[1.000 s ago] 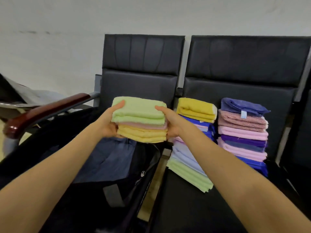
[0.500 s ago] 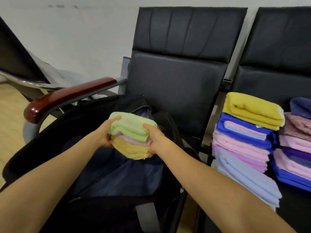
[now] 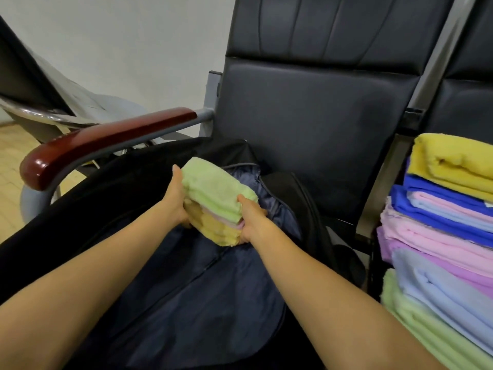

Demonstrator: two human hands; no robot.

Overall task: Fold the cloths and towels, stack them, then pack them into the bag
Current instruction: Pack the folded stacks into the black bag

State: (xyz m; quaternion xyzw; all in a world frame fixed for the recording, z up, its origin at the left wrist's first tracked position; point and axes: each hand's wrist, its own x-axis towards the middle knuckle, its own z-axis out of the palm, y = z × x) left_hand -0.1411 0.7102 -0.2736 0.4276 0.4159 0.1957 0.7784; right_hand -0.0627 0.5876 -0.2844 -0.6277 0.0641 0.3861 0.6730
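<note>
A small stack of folded towels (image 3: 213, 193), green on top, pink in the middle and yellow below, is held between both my hands. My left hand (image 3: 174, 201) grips its left side and my right hand (image 3: 250, 220) grips its right side. The stack is low inside the open black bag (image 3: 112, 182), just above the dark blue lining (image 3: 202, 303), near the bag's far end. The bag lies on the left black chair seat.
A tall stack of folded cloths (image 3: 440, 231), yellow on top, then blue, pink, purple, light blue and green, stands on the right seat. A red-brown armrest (image 3: 101, 142) runs along the bag's left. The black chair back (image 3: 314, 102) rises behind the bag.
Both hands carried the towel stack left from in front of the chairs and down into the open bag. My view swung left, so the right-hand stacks slid toward the frame edge.
</note>
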